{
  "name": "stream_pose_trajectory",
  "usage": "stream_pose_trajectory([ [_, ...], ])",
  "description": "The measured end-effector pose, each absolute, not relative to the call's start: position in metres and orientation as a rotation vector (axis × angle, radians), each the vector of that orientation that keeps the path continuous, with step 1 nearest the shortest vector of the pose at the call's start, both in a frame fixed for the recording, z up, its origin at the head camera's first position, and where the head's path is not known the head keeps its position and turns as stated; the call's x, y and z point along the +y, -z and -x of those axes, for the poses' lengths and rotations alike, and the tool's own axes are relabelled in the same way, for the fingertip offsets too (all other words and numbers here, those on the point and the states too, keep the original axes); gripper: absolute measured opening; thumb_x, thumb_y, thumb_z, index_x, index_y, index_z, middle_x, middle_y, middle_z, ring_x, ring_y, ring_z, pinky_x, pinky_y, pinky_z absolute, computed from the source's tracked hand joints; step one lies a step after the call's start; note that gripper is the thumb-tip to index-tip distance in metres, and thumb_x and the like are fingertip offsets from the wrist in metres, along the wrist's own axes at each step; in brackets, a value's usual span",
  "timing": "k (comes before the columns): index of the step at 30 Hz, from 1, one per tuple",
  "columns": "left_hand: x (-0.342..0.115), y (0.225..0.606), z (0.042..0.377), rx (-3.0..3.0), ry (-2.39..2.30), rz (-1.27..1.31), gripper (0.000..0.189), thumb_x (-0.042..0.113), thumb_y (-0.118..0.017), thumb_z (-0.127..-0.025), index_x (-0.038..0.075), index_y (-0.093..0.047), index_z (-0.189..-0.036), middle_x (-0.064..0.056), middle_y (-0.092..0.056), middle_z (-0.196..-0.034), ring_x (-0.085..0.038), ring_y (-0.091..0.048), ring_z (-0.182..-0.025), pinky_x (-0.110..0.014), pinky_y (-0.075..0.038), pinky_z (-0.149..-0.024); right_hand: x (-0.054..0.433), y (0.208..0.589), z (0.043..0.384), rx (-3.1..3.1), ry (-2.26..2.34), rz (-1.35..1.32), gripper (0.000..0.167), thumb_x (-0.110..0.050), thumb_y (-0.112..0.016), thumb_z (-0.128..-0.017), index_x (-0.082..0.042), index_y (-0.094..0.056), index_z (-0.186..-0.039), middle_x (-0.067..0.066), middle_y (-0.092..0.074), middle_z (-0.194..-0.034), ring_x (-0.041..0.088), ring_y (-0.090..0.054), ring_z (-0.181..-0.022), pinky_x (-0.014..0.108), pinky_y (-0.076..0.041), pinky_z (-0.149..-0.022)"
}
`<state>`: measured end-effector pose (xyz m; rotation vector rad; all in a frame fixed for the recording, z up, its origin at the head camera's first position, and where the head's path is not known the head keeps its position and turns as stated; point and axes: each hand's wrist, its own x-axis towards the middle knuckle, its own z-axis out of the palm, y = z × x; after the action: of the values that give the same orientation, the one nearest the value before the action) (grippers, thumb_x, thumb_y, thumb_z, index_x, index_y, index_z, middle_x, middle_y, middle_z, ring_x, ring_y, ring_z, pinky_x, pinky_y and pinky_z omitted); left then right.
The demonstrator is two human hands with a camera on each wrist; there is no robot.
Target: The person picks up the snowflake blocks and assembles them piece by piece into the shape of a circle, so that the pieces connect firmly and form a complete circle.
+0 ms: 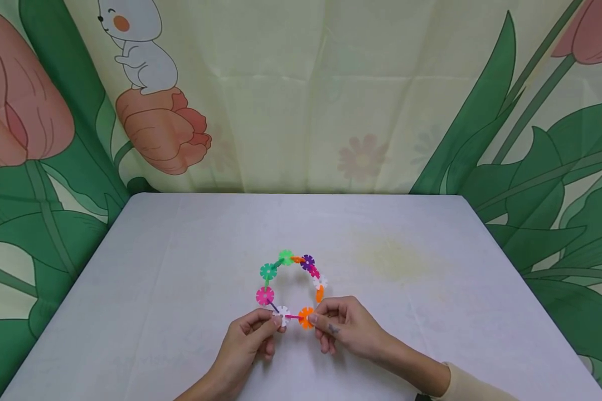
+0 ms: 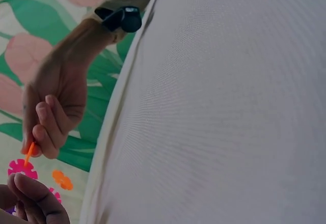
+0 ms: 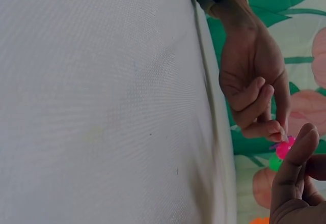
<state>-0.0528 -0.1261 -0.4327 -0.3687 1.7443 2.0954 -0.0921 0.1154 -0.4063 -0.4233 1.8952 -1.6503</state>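
Note:
A loop of interlocking plastic snowflake discs in several colours hangs over the white table, held up between both hands. At its near side, the left hand pinches a white disc between thumb and fingers. Opposite it, the right hand pinches an orange disc; an edge-on pink disc links these two. A pink disc, a teal disc, a green disc and a purple disc follow round. Right fingers partly hide where an edge-on orange disc meets the rest.
The white-covered table has a faint yellowish stain right of the loop. A curtain printed with tulips and a white animal stands behind it. In the left wrist view, a dark device is strapped to the right wrist.

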Motion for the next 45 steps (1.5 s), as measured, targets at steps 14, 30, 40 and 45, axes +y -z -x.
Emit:
stream_pose_trajectory([
  [14, -0.109, 0.43, 0.052, 1.526, -2.134, 0.261, 0.04, 0.03, -0.073, -0.102, -0.003, -0.071, -0.125, 0.003, -0.079, -0.099, -0.01, -0.061, -0.07, -0.023, -0.057, -0.07, 0.102, 0.407, 0.087, 1.868, 1.805, 0.434, 0.032, -0.021, -0.066, -0.106, 0.011, -0.067, -0.103, 0.018, -0.066, -0.08, 0.005, -0.062, -0.058, 0.019, -0.054, -0.057],
  [30, -0.109, 0.424, 0.053, 1.635, -2.147, 0.366, 0.037, 0.03, -0.077, -0.098, -0.001, -0.078, -0.12, 0.001, -0.08, -0.094, -0.01, -0.06, -0.068, -0.021, -0.055, -0.067, 0.098, 0.407, 0.084, 1.998, 1.742, 0.377, 0.025, -0.024, -0.072, -0.102, 0.001, -0.075, -0.102, 0.029, -0.067, -0.075, 0.008, -0.063, -0.057, 0.023, -0.057, -0.057],
  [40, -0.112, 0.424, 0.052, 1.641, -2.13, 0.348, 0.039, 0.03, -0.076, -0.099, -0.001, -0.077, -0.122, -0.001, -0.08, -0.095, -0.01, -0.06, -0.069, -0.02, -0.057, -0.069, 0.108, 0.408, 0.104, 2.182, 1.785, -0.109, 0.027, -0.024, -0.066, -0.105, -0.002, -0.066, -0.12, 0.007, -0.056, -0.078, 0.013, -0.045, -0.057, 0.022, -0.041, -0.052],
  [45, -0.113, 0.425, 0.051, 1.628, -2.136, 0.315, 0.037, 0.027, -0.076, -0.099, -0.002, -0.077, -0.122, -0.001, -0.08, -0.094, -0.01, -0.06, -0.068, -0.02, -0.057, -0.069, 0.109, 0.411, 0.112, 2.205, 1.73, -0.203, 0.036, -0.027, -0.062, -0.107, -0.008, -0.062, -0.137, 0.012, -0.067, -0.097, 0.021, -0.062, -0.067, 0.027, -0.057, -0.064],
])
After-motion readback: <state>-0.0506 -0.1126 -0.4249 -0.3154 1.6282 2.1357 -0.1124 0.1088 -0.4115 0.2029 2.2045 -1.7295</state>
